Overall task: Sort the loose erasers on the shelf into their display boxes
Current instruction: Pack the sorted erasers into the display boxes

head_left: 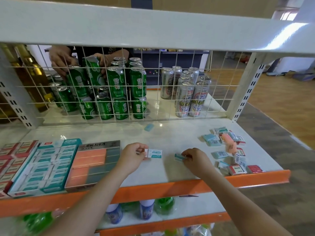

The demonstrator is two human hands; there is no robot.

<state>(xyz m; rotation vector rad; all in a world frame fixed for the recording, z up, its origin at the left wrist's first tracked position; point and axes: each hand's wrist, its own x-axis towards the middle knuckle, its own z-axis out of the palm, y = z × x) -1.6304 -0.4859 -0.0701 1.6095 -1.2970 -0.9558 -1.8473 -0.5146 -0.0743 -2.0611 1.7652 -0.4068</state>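
Note:
My left hand (134, 153) pinches a white and teal eraser (155, 153) just above the shelf (170, 138), to the right of the display boxes. My right hand (194, 157) holds a teal eraser (179, 157) low over the shelf. A pile of loose erasers (226, 149) in teal, pink, red and white lies at the shelf's right end. At the left stand three display boxes: a red one (12, 160), a teal and white one (46, 166) and an orange and grey one (92, 164). One pale blue eraser (149, 127) lies alone near the wire grid.
A wire grid (153, 92) closes the back of the shelf; behind it stand green cans (117, 92) and silver cans (187, 92). Another person's hands (61, 60) handle green cans there. An orange lip (170, 186) edges the shelf front. Bottles (146, 210) stand below.

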